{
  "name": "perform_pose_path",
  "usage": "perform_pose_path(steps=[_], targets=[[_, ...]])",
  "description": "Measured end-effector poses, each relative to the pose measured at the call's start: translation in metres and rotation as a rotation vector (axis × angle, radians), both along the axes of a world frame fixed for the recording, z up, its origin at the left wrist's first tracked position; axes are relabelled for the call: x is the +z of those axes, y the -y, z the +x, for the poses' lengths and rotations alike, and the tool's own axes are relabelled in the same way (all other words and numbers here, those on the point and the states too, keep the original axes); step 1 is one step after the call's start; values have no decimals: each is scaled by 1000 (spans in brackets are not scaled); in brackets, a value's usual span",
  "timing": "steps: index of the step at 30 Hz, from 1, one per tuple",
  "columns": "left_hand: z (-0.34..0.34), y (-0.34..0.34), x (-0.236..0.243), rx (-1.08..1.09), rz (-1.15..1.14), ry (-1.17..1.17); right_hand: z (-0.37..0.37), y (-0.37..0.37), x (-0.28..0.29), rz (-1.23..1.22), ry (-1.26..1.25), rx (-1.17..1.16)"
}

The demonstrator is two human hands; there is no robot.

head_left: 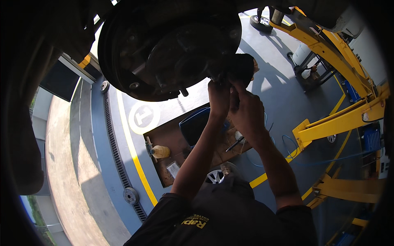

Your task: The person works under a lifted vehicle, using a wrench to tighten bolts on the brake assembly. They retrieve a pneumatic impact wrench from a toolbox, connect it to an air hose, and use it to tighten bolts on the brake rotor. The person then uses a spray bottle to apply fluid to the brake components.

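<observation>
Overhead hangs a dark, round brake backing plate (164, 53), with a short stub sticking out of its lower edge. My left hand (219, 96) is raised to the plate's right side, its fingers closed and partly lost in shadow. Close beside it, my right hand (245, 108) has its fingers bent and pressed together at the same spot. Just above both hands is a dark, rounded part (240, 67). Fingertips (255, 66) show at that part's far edge, and whose they are I cannot tell. Whatever my fingers grip is too dark to name.
Yellow lift arms (328, 129) reach in from the right. Below lie a brown board (164, 139) with a yellowish bottle (161, 151), a blue hose (291, 151) and a wheel (215, 176). A tyre (261, 23) and a wheeled stand (308, 69) are farther off. A drain grate (117, 147) runs along the left.
</observation>
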State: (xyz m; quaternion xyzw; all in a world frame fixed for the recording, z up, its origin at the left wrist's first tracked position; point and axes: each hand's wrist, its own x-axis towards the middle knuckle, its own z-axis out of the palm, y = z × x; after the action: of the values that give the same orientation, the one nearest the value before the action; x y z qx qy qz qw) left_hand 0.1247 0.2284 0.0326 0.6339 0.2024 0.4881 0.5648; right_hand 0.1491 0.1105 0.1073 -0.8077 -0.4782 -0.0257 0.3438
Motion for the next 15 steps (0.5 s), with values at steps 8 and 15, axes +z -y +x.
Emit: perform_pose_path(steps=[8,15], targets=[[-55,32,-3,-34,-592,332,-10,0,-17,267,-477,316],[86,42,98,-836,-640,962,78,21,91,272,-193,148]])
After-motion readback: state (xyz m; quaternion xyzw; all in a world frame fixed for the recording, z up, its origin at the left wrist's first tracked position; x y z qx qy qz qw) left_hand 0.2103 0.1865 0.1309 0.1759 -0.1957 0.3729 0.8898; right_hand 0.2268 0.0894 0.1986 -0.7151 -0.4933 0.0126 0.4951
